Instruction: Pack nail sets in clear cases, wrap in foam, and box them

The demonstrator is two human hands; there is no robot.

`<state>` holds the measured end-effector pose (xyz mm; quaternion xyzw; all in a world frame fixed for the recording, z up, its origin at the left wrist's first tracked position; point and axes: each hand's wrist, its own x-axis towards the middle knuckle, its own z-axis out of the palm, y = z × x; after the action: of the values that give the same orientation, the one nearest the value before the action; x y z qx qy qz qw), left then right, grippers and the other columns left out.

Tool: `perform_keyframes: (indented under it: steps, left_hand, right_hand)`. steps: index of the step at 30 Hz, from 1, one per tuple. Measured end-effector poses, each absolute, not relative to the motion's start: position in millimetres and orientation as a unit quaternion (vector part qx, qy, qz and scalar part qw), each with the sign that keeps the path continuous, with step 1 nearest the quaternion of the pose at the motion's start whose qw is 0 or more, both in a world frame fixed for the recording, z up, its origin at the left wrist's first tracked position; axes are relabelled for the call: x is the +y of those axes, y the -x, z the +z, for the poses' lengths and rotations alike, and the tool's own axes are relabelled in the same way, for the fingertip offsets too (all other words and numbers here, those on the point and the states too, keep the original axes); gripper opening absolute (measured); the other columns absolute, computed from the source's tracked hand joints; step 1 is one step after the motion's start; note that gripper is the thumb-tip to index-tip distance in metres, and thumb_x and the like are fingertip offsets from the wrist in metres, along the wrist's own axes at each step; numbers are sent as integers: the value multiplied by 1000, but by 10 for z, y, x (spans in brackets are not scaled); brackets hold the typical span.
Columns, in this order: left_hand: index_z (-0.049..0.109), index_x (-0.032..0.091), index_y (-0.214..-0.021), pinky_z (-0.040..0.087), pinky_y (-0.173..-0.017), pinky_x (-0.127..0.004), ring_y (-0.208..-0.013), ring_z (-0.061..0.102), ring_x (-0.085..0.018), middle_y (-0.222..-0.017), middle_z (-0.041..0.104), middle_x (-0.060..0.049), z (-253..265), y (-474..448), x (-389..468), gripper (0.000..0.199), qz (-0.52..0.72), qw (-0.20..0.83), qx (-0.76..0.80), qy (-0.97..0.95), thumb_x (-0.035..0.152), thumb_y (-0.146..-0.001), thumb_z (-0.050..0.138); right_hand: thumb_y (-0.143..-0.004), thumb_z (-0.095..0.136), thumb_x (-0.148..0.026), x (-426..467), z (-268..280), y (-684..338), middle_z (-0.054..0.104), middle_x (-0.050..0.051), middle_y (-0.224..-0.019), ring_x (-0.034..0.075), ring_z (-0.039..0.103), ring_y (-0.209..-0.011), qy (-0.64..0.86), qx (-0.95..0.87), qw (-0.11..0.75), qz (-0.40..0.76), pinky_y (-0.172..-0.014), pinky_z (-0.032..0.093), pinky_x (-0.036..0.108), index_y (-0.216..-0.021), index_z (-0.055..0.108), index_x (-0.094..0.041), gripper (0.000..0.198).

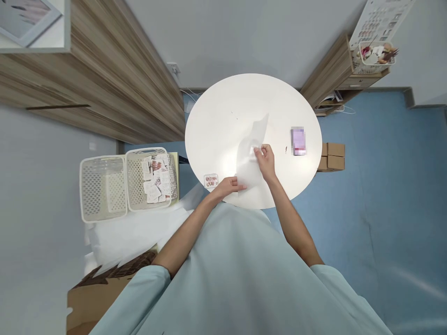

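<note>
On the white table (209, 121), a clear case (211, 181) at eight o'clock lies apart, untouched. At seven, the half-curled left hand (226, 186) meets a translucent sheet (249, 175), grip unclear. Near centre, the sheet stands part-raised, handling seemingly midway; toward five, the right hand (266, 163) pinches it.

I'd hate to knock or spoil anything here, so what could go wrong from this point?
Two risks stand out. The small clear case sits near the rim of the white table, close to the left hand, so a sideways swing might nudge it off. The thin translucent sheet is bent up between the left hand and the right hand, so pulling them apart could crease or tear it.
</note>
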<state>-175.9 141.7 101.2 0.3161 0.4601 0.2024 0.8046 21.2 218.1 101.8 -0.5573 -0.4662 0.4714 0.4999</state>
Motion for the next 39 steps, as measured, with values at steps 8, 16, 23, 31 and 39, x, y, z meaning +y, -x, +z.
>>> perform_keyframes:
  steps: [8,16,23,31,39]
  left_hand:
    - [78,18,-97,54,-106,-45,-110,73,-29,-107,81,-9,647,1647,1485,40,216,771,508,-317,43,-68,92]
    - [72,18,-99,60,-88,-35,-104,74,-26,-101,78,-10,486,1572,1624,33,216,777,544,-232,38,-73,79]
    - [70,17,-93,60,-83,-36,-99,74,-27,-93,77,-11,410,1427,1640,34,183,747,580,-268,42,-73,80]
    - [73,15,-108,57,-85,-37,-88,70,-22,-94,77,-10,234,1252,1724,52,215,709,580,-338,50,-70,85]
    - [65,17,-119,55,-78,-31,-71,67,-15,-97,77,-6,42,1320,1782,41,212,589,681,-381,28,-81,75]
  right_hand:
    - [-85,69,-69,2973,569,-269,66,6,-104,21,63,-106,609,-427,451,493,-88,54,32,-98,52,-25,49]
    - [-81,76,-67,2261,264,-350,67,1,-82,15,60,-72,654,-336,257,628,-62,48,25,-97,59,-22,50]
    - [-82,72,-60,1487,173,-506,64,3,-77,17,57,-73,667,-371,209,611,-60,44,26,-89,63,-18,43]
    - [-82,66,-38,992,200,-570,62,3,-73,16,54,-68,698,-371,118,601,-58,40,25,-71,59,-18,24]
    - [-83,65,-38,961,232,-632,51,-1,-69,14,46,-68,727,-383,118,558,-58,32,25,-68,50,-21,28]
